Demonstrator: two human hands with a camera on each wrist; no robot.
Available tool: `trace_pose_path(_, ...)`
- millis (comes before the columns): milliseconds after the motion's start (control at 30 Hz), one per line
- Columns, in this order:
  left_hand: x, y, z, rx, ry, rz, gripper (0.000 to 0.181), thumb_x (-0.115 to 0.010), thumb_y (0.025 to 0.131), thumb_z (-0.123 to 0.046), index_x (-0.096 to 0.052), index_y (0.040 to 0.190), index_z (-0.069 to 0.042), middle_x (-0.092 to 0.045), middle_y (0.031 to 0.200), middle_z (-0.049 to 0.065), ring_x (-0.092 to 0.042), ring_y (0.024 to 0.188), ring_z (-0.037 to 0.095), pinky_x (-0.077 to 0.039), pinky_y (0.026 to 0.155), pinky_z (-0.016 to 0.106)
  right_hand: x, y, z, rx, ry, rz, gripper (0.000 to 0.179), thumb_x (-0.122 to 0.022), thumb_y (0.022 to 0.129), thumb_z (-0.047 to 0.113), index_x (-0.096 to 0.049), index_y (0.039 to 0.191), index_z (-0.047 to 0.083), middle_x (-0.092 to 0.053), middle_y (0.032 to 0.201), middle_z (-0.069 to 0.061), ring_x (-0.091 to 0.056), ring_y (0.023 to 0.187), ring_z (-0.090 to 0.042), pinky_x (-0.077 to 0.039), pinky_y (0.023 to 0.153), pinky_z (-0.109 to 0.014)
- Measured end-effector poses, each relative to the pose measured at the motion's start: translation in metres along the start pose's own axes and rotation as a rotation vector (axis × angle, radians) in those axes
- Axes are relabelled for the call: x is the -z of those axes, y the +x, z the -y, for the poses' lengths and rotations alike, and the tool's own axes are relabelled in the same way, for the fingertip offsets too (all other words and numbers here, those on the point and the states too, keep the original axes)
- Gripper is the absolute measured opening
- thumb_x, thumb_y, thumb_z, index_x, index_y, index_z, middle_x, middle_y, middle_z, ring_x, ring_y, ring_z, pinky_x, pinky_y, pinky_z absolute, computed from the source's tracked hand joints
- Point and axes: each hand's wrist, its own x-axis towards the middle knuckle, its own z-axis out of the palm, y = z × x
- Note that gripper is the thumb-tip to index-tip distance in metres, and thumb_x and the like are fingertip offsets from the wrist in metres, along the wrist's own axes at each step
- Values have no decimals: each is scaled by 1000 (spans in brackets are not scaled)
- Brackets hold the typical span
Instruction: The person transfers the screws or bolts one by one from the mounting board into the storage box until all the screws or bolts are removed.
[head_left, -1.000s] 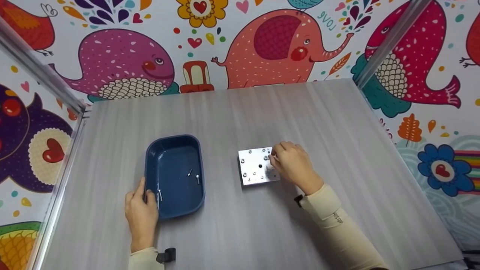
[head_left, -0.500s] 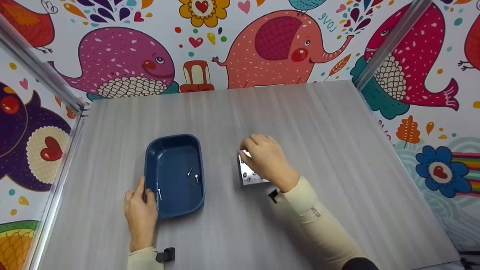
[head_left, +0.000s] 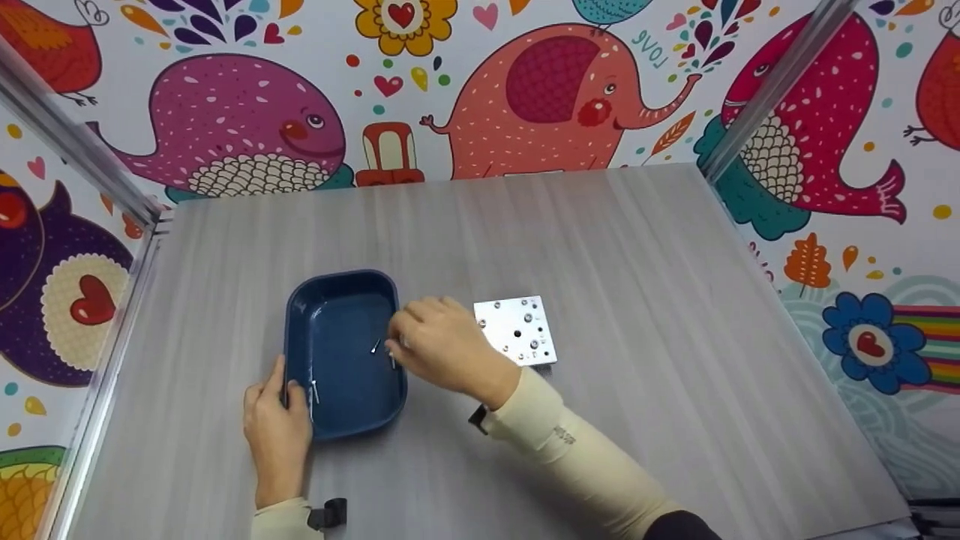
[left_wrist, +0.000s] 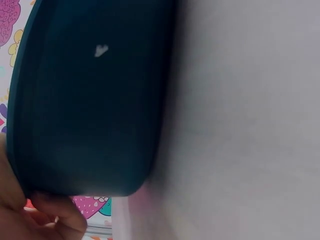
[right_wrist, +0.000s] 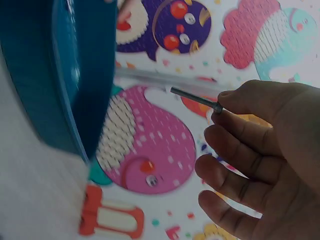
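Observation:
My left hand (head_left: 276, 427) grips the near left rim of a dark blue plastic tray (head_left: 341, 322), thumb on one side of the wall and fingers on the other. Between the thumb and index fingertip of my right hand (head_left: 450, 349), a thin metal screw (right_wrist: 195, 97) is pinched by its head, the shank sticking out. That hand hovers over the tray's right rim. Inside the tray lie a short screw (head_left: 375, 346) and a longer one (head_left: 314, 392); another screw (head_left: 393, 361) shows just under the right fingers.
Right of the tray, a square silver metal plate (head_left: 506, 319) with holes and several screw heads lies on the grey wood-grain table (head_left: 637, 300), partly covered by my right hand. Cartoon-printed walls (head_left: 420, 97) and metal posts (head_left: 780, 90) border the table.
My right hand has moved left from the right side of the metal plate, across it, to the tray's right rim. My left hand and the tray have stayed put.

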Motion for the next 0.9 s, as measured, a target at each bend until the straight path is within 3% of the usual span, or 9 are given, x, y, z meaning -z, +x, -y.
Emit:
trace_pose_path(200, 2, -1, 0, 4, 8, 12, 45, -51, 100, -2, -50, 144, 2, -52, 114, 34, -52, 102, 46, -41, 89, 61, -29, -4, 26, 82, -61, 97, 17, -66, 95, 33, -72, 91, 17, -65, 86, 5, -59, 75, -11, -48, 65, -26)
trace_pose_path(333, 2, 0, -1, 1, 13, 18, 45, -52, 100, -3, -50, 144, 2, -52, 113, 33, -53, 101, 46, -42, 88, 60, -43, -9, 32, 84, -93, 123, 17, -68, 94, 34, -72, 90, 18, -65, 87, 5, -61, 76, -12, -50, 66, -27)
trace_pose_path(900, 2, 0, -1, 23, 5, 30, 46, -51, 100, -4, -49, 146, 0, -50, 118, 34, -52, 104, 48, -41, 90, 62, -45, -13, 30, 71, -107, 151, 17, -67, 94, 35, -72, 92, 18, -65, 88, 5, -60, 77, -13, -48, 65, -28)
